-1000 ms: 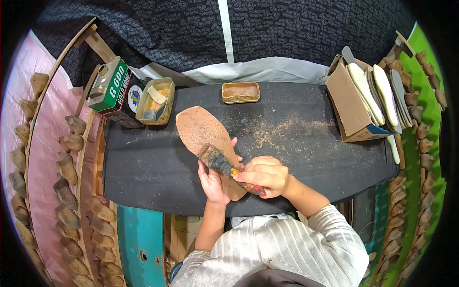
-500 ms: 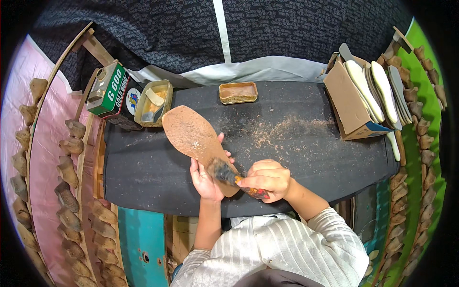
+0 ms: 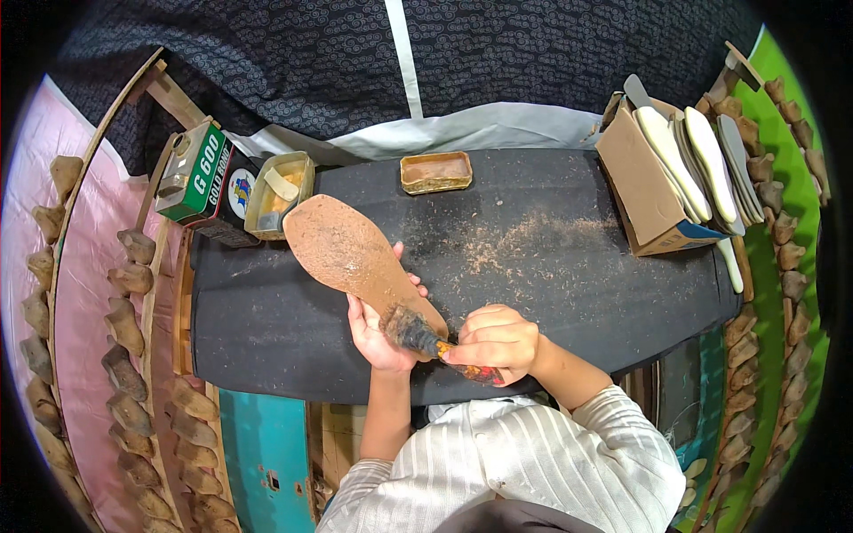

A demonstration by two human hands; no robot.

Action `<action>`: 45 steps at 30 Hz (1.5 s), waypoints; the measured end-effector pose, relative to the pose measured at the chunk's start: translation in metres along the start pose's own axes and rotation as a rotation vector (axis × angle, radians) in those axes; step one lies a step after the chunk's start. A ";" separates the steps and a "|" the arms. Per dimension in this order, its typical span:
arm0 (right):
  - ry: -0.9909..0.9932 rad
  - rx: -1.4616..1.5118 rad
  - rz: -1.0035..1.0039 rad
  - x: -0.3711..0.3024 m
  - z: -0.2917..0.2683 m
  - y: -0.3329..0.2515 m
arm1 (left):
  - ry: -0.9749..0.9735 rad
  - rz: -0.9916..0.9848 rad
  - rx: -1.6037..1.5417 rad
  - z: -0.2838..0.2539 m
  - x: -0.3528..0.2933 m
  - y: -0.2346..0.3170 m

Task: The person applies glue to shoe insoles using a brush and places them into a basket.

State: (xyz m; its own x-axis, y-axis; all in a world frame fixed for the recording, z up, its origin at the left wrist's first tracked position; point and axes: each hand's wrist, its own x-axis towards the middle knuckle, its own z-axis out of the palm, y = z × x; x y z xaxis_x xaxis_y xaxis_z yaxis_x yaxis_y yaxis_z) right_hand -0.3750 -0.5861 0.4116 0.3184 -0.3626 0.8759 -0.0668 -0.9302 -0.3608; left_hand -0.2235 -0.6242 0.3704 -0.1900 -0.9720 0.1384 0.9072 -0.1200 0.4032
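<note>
My left hand [image 3: 380, 339] supports a brown shoe sole [image 3: 340, 244] from beneath, fingers curled round its edge at the narrow end. The sole's broad end tilts up to the far left, and a glossy wet patch shows on its face. In my right hand [image 3: 499, 336] is a brush [image 3: 410, 330], its orange-and-red handle wrapped by closed fingers. The brush's dark, matted bristles press on the sole near the narrow end, close to my left palm.
Brown shavings [image 3: 515, 244] lie scattered on the black-covered table [image 3: 258, 311]. At the far left stand a metal can [image 3: 218, 178] and a tub [image 3: 302, 186] with a scraper. A shallow tray [image 3: 435, 187] sits at the back. On the right, a cardboard box [image 3: 635, 191] holds insoles; racks of shoe lasts [image 3: 124, 324] flank both sides.
The brush has shifted slightly left across the narrow end of the sole. The sole's broad end has swung a little to the left. Both hands keep their grips.
</note>
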 end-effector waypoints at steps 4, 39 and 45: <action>0.019 0.062 0.070 0.000 -0.004 0.002 | 0.005 0.018 -0.004 -0.004 0.001 0.000; 0.029 0.112 0.146 -0.015 0.000 -0.004 | -0.022 0.291 -0.052 -0.009 0.009 0.023; 0.056 0.036 0.231 -0.015 -0.011 -0.004 | -0.016 0.270 -0.035 -0.015 0.010 0.029</action>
State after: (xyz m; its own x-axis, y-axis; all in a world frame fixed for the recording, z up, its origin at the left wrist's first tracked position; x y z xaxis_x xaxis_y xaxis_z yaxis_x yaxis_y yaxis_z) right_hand -0.3901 -0.5779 0.4032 0.2453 -0.5692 0.7848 -0.0976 -0.8199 -0.5641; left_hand -0.1933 -0.6406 0.3700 0.0551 -0.9665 0.2509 0.9383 0.1360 0.3180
